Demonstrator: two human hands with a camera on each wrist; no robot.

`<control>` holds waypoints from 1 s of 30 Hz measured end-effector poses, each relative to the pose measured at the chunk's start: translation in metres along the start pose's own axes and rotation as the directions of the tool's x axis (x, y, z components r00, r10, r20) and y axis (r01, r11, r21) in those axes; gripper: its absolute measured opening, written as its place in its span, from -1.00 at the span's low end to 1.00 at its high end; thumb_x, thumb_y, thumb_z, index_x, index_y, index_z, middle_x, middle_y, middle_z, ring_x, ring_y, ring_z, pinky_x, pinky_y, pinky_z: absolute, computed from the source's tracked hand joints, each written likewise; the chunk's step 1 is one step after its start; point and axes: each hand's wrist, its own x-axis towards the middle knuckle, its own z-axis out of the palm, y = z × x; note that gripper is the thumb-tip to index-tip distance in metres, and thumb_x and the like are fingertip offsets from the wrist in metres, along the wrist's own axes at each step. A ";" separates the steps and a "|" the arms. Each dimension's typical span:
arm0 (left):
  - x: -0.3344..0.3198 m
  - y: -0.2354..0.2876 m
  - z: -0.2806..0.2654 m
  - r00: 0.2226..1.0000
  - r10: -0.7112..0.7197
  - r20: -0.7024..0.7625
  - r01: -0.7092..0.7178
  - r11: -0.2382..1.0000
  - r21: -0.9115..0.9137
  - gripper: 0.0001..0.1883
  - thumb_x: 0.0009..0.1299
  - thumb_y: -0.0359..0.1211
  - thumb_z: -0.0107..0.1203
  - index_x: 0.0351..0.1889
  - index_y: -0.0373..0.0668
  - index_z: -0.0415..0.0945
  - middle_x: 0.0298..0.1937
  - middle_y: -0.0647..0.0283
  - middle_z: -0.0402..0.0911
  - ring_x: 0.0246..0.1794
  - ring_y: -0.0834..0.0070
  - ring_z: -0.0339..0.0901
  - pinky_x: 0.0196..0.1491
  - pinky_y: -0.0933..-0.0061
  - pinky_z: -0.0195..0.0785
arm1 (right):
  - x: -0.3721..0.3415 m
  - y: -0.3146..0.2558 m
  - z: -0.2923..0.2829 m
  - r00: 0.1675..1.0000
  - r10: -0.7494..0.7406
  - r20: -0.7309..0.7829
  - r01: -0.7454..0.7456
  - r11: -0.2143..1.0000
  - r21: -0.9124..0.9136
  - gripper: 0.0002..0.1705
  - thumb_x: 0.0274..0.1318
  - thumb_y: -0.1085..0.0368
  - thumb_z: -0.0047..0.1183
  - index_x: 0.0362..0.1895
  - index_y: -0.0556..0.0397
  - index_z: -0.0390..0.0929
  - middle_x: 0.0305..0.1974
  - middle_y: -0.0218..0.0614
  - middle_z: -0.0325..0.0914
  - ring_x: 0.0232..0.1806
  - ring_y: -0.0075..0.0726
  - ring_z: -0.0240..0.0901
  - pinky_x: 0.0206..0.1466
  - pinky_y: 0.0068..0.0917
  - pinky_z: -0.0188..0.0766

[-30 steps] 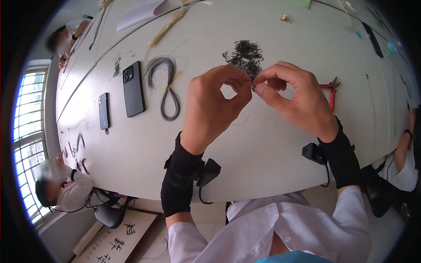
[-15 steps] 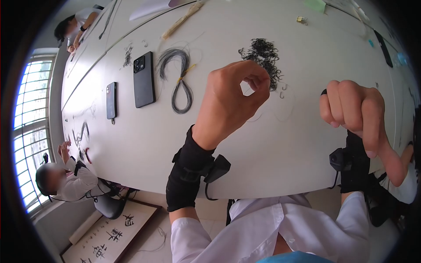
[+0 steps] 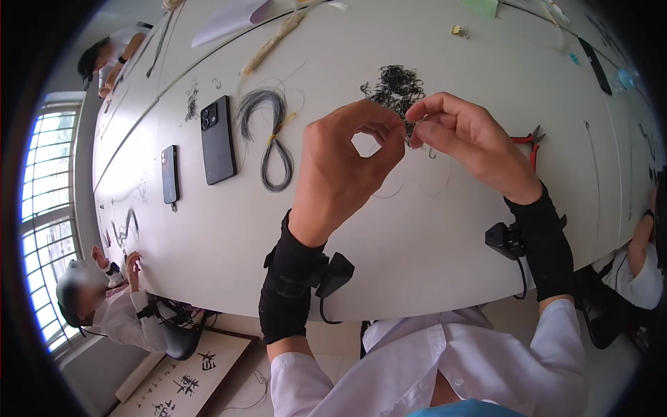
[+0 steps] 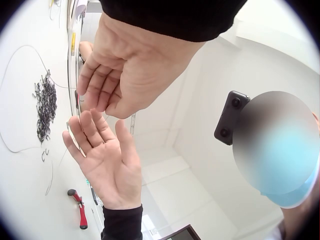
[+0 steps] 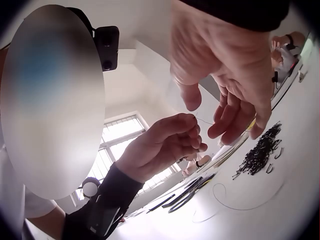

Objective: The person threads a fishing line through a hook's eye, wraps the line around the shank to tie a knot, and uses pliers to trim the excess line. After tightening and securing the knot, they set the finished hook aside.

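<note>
From my head, I see my left hand (image 3: 347, 163) with thumb and forefinger closed together at the near edge of the pile of black hooks (image 3: 394, 87), though what sits between them is too small to make out here. My right hand (image 3: 479, 146) is beside it, also at that edge. Well to the left of the pile lies a tied bundle of grey line (image 3: 272, 139), and to its right the red pliers (image 3: 533, 158).

From my left wrist, my right hand's fingers look loose and spread, the thumb apart. A couple of loose hooks (image 4: 44, 154) lie just beside the pile.

From my right wrist, I make out a thin line (image 5: 203, 121) at the fingertips my left hand pinches together, up above the table and off to one side of the pile. My right hand is open; I see nothing gripped in it. I'd expect the line to weigh next to nothing, springy and slippery, so I'd take it right by the pinch, pad to pad (farther out it would probably curl away). Any hook would be stiff but sharp: best held by the shank, clear of the point.
</note>
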 end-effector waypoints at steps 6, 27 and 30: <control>0.000 -0.002 0.000 0.999 -0.016 -0.040 0.016 1.000 0.006 -0.90 0.32 -0.55 0.25 -0.22 -0.35 0.67 -0.26 0.24 0.75 -0.22 0.54 0.68 0.06 0.48 0.54 | -0.004 -0.008 0.009 0.998 -0.014 -0.067 -0.001 0.976 -0.217 -0.78 0.39 0.22 0.16 -0.12 0.15 0.61 -0.39 -0.50 0.55 -0.33 -0.65 0.44 -0.19 -0.57 0.45; -0.002 -0.005 0.009 0.993 0.121 -0.001 -0.120 0.987 0.111 -0.90 0.25 -0.57 0.30 -0.28 -0.34 0.68 -0.36 0.24 0.74 -0.32 0.55 0.68 -0.07 0.51 0.54 | -0.009 -0.017 0.008 0.972 -0.193 -0.131 0.093 0.835 -0.543 -0.83 0.36 0.28 0.15 -0.18 0.15 0.61 -0.60 -0.44 0.35 -0.53 -0.58 0.20 -0.43 -0.49 0.23; -0.002 -0.004 0.009 0.993 0.117 0.005 -0.117 0.988 0.104 -0.90 0.25 -0.57 0.30 -0.28 -0.33 0.68 -0.36 0.24 0.74 -0.32 0.55 0.68 -0.07 0.51 0.54 | -0.008 -0.014 0.007 0.974 -0.180 -0.135 0.091 0.864 -0.495 -0.80 0.37 0.26 0.16 -0.17 0.16 0.63 -0.59 -0.50 0.38 -0.53 -0.63 0.19 -0.44 -0.52 0.22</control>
